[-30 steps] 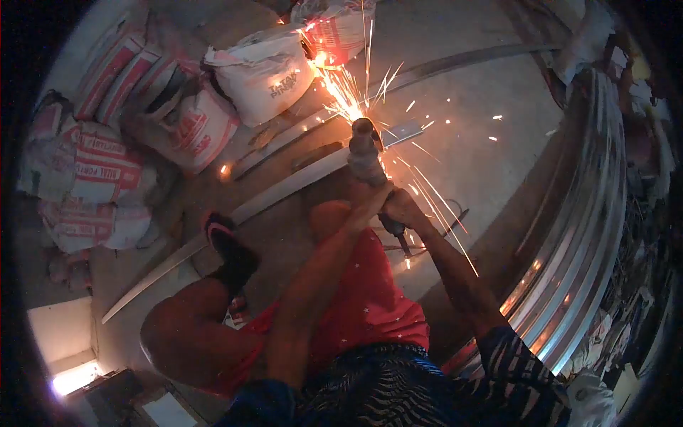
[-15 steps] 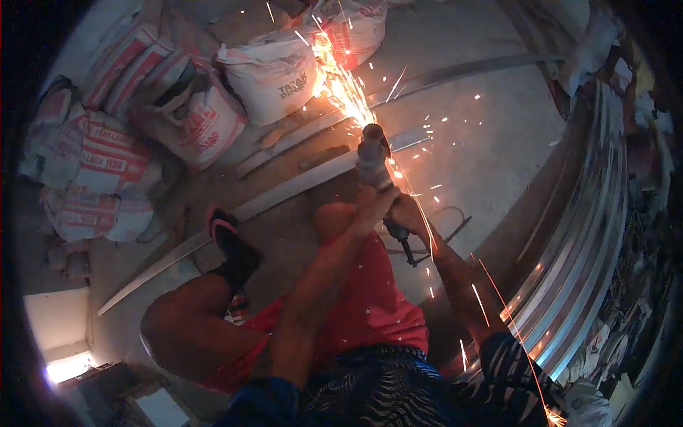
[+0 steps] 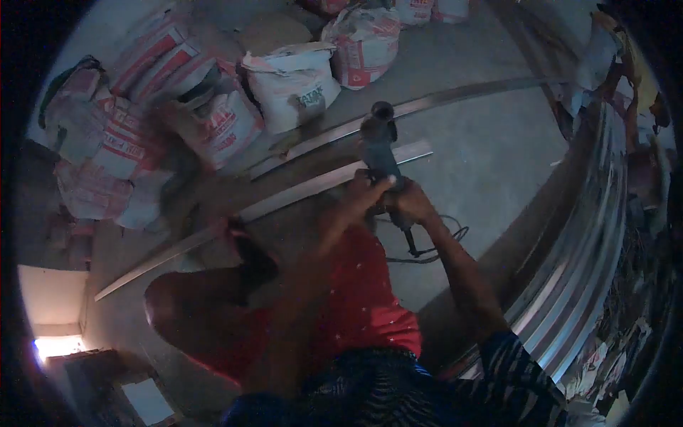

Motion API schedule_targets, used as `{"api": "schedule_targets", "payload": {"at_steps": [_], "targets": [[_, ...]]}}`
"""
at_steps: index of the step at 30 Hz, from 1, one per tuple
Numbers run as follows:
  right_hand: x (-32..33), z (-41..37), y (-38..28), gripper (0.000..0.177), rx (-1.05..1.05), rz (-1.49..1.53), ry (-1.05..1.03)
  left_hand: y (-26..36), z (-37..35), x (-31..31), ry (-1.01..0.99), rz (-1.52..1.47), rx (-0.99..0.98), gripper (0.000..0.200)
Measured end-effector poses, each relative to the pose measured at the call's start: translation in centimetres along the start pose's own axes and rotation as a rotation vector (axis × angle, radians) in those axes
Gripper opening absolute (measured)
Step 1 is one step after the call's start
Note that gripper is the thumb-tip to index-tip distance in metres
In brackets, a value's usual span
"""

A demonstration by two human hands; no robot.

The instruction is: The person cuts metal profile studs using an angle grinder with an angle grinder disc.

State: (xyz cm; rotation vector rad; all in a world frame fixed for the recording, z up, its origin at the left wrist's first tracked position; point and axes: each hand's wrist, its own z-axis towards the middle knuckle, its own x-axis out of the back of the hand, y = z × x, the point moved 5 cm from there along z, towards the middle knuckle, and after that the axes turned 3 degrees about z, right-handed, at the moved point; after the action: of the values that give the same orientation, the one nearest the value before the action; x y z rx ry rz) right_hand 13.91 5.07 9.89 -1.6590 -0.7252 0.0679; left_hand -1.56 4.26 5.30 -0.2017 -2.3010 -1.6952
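Observation:
A dark angle grinder (image 3: pixel 379 142) points away from me over a long metal bar (image 3: pixel 306 186) on the concrete floor. My left hand (image 3: pixel 366 191) is closed around the tool's body from the left. On the right side, my right hand (image 3: pixel 413 202) grips the rear of the body. The power cord (image 3: pixel 427 252) leaves the tool's back end and loops on the floor. Whether the disc touches the bar cannot be made out.
Filled sacks (image 3: pixel 295 85) stand along the back and left. A second metal bar (image 3: pixel 455 94) lies beyond the first. Long metal profiles (image 3: pixel 580 285) are stacked at the right, with scraps beside them. My bent knee (image 3: pixel 167 302) is at the left.
The bright stream of sparks has stopped, and the scene is darker. The grinder's head has shifted slightly up in view. Both hands remain on the tool.

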Motion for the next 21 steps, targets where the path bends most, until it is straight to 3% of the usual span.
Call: {"api": "schedule_targets", "payload": {"at_steps": [2,4,6,8,11,13,14,16,21], "targets": [[1.3,-0.5,-1.3,0.053,-0.119,-0.018,0.009,0.4,-1.7,4.2,-0.045,-0.230,0.100,0.075],[2.4,-0.7,-0.1,0.051,-0.118,0.047,0.062,-4.2,1.1,8.9,0.244,0.378,-0.183,0.077],[3.9,-0.9,0.0,0.049,-0.154,0.068,0.117,-11.1,2.7,11.2,0.312,0.737,0.011,0.077],[5.4,-2.5,0.1,0.047,-0.258,0.062,0.172,-12.7,1.5,11.9,0.325,1.118,-0.154,0.079],[6.8,-3.5,2.0,0.046,-0.263,0.168,0.240,-18.4,3.0,13.3,0.421,1.517,-0.133,0.074],[7.6,-4.7,2.2,0.044,-0.291,0.136,0.245,-21.8,4.0,14.2,0.604,1.669,-0.278,0.054],[7.6,-5.0,2.1,0.044,-0.297,0.125,0.247,-22.8,4.0,15.1,0.750,1.709,-0.485,0.037],[7.9,-5.8,1.8,0.044,-0.308,0.105,0.261,-21.5,4.2,14.9,0.737,1.682,-0.594,0.022],[7.5,-6.8,0.2,0.045,-0.310,0.051,0.280,-17.1,4.2,17.4,0.058,1.371,-0.138,0.032]]}}
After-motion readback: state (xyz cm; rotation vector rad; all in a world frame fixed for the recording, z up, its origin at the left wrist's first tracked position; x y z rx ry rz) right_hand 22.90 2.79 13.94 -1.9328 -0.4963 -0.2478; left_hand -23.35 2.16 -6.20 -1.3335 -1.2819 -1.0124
